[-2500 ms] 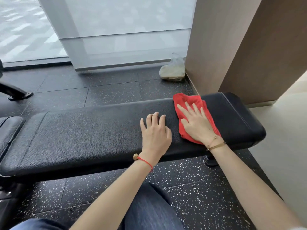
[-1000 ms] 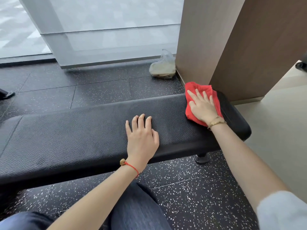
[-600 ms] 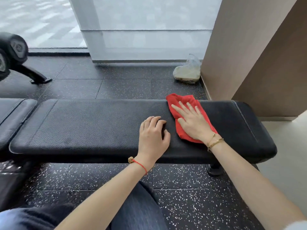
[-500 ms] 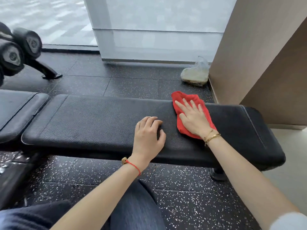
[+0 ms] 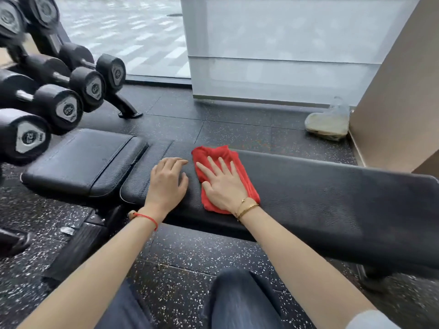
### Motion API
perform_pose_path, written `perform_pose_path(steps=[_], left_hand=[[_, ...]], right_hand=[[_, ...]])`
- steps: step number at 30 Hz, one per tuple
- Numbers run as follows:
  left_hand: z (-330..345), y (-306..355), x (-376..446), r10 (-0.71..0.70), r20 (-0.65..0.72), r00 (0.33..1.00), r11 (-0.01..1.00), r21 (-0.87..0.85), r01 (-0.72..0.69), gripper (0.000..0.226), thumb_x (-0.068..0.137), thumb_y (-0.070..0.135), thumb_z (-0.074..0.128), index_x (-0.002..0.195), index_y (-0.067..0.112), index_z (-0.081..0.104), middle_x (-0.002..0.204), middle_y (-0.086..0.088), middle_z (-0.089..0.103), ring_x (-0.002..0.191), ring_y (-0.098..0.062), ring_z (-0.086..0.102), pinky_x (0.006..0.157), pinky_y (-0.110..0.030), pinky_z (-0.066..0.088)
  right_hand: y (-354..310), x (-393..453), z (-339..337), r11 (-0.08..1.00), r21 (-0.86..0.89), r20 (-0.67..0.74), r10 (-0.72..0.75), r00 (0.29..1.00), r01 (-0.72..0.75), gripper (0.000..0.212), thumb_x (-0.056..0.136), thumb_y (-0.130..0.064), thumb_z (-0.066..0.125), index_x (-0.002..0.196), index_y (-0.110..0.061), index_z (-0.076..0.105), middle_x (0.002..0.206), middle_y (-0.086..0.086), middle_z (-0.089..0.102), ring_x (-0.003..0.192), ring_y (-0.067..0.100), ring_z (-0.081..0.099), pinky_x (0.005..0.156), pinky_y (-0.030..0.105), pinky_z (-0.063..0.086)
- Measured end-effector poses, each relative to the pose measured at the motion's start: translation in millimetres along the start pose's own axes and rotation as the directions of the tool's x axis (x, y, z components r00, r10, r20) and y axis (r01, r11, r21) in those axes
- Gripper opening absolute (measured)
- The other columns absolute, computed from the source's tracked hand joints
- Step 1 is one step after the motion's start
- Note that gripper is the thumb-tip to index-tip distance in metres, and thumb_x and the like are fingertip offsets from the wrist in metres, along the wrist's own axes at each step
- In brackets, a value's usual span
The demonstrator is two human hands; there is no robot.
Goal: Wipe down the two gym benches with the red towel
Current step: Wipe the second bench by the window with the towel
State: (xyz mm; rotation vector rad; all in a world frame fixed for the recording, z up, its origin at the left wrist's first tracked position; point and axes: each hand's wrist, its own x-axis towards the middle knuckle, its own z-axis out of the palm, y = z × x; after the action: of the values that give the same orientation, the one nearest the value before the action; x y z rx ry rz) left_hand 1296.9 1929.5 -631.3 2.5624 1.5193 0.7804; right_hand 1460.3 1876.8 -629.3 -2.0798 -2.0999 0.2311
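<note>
Your right hand (image 5: 223,186) lies flat with its fingers (image 5: 213,163) spread straight over the red towel (image 5: 247,184), pressing it onto the table (image 5: 320,193); the cloth shows beyond the fingertips at the far edge and past the wrist at the near edge. Your left hand (image 5: 166,184) rests just beside it on the bare pad, fingers (image 5: 171,161) slightly bent at the tips, holding nothing. Left of that pad sits a second, shorter pad (image 5: 78,162), close against it. Dumbbells (image 5: 59,105) on a rack hang at far left. A plastic bag (image 5: 329,122) lies on the floor (image 5: 180,260) by the wall.
</note>
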Motion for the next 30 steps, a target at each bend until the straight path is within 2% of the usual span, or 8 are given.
perform_pose_path(steps=[6,13,17,23,30], left_hand=[[-4,-58,24,0.070,0.030,0.997,0.997,-0.015,-0.070,0.034,0.088,0.012,0.060,0.122,0.010,0.064,0.126,-0.007,0.062,0.123,-0.031,0.052,0.105,-0.047,0.041],[0,-65,24,0.104,0.061,0.993,0.990,-0.102,-0.098,0.032,0.087,0.012,0.058,0.118,0.009,0.066,0.124,-0.009,0.063,0.121,-0.031,0.053,0.101,-0.046,0.041],[-3,-66,25,0.093,0.076,0.993,0.987,-0.137,-0.082,0.034,0.086,0.013,0.056,0.118,0.010,0.065,0.123,-0.007,0.063,0.121,-0.030,0.052,0.104,-0.047,0.040],[0,-72,24,0.096,0.061,0.994,0.984,-0.156,-0.085,0.034,0.086,0.014,0.056,0.119,0.011,0.065,0.124,-0.007,0.063,0.123,-0.029,0.051,0.105,-0.045,0.038],[2,-71,25,0.070,0.054,0.996,0.987,-0.151,-0.061,0.036,0.085,0.013,0.055,0.120,0.009,0.063,0.126,-0.009,0.061,0.125,-0.028,0.051,0.107,-0.042,0.038]], right_hand=[[-34,34,6,0.989,0.026,-0.022,0.145,0.989,-0.144,0.057,0.100,-0.037,0.028,0.154,-0.035,0.012,0.164,-0.001,0.002,0.151,0.025,-0.003,0.121,0.047,-0.008],[-59,57,5,0.951,0.033,-0.029,0.307,0.951,-0.307,0.056,0.101,-0.037,0.026,0.154,-0.036,0.011,0.164,-0.001,0.001,0.151,0.026,-0.002,0.121,0.047,-0.007],[-67,45,8,0.949,0.041,-0.042,0.315,0.948,-0.313,0.057,0.100,-0.034,0.030,0.154,-0.036,0.012,0.164,-0.002,0.003,0.151,0.025,-0.001,0.121,0.047,-0.006],[-77,18,21,0.970,0.056,-0.081,0.242,0.967,-0.237,0.059,0.098,-0.029,0.032,0.153,-0.039,0.014,0.164,-0.005,0.006,0.151,0.021,0.000,0.122,0.045,-0.006],[-77,62,19,0.972,0.079,-0.051,0.224,0.973,-0.220,0.057,0.099,-0.028,0.031,0.154,-0.036,0.015,0.164,-0.005,0.005,0.151,0.022,0.000,0.121,0.045,-0.007]])
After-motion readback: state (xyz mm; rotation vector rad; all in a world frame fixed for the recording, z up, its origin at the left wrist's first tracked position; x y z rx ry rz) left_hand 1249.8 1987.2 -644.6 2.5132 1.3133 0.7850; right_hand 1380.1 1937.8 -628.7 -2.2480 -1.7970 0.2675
